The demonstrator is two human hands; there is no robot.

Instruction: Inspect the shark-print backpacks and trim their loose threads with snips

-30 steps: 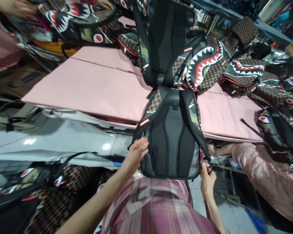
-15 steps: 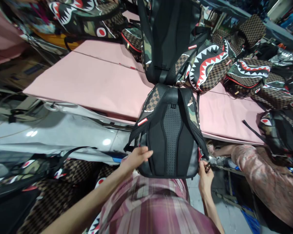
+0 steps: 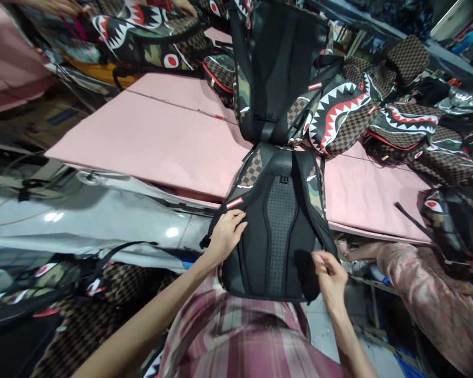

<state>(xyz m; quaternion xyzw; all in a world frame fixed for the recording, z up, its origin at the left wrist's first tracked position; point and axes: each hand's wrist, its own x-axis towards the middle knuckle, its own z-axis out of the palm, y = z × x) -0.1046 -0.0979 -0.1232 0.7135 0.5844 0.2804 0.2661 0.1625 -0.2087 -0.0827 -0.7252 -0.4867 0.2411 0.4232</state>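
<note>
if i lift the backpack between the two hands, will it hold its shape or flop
The backpack will probably hold its shape, since its back looks padded and its outline even. Its shoulder straps would likely flex, being narrow bands. It might tip if let go, as its lower part overhangs the pink table.

Left hand (image 3: 225,235): 6 o'clock, fingers bent, thumb apart.
Right hand (image 3: 331,274): 4 o'clock, fingers curled.
Bare forearms (image 3: 153,314): angled from 7 and 5 o'clock.
</note>
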